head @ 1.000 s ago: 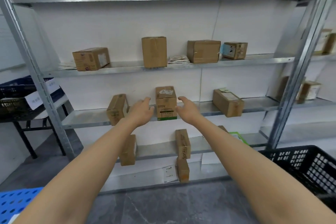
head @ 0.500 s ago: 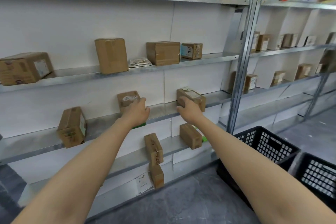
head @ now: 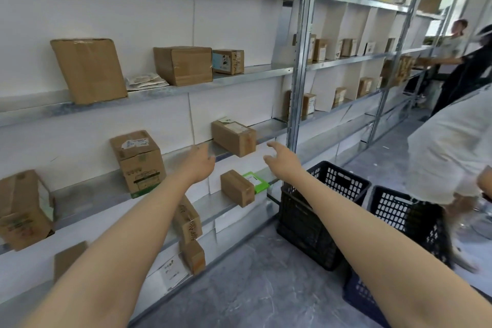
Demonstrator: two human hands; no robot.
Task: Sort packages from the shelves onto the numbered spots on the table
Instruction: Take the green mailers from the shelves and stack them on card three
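Note:
A long brown box with a white label lies on the middle metal shelf. My left hand hovers just left of and below it, fingers relaxed, holding nothing. My right hand reaches in from the right of the box with fingers spread, also empty. Neither hand touches the box. An upright box with a green base stands further left on the same shelf. No table with numbered spots is in view.
More cardboard boxes sit on the upper shelf and lower shelf, beside a green packet. Black crates stand on the grey floor to the right. A person in white stands close at right; another person works far back.
My view has swung right along the shelves. Both hands left the upright green-based box and moved right, flanking the long labelled box. A person came into view at right.

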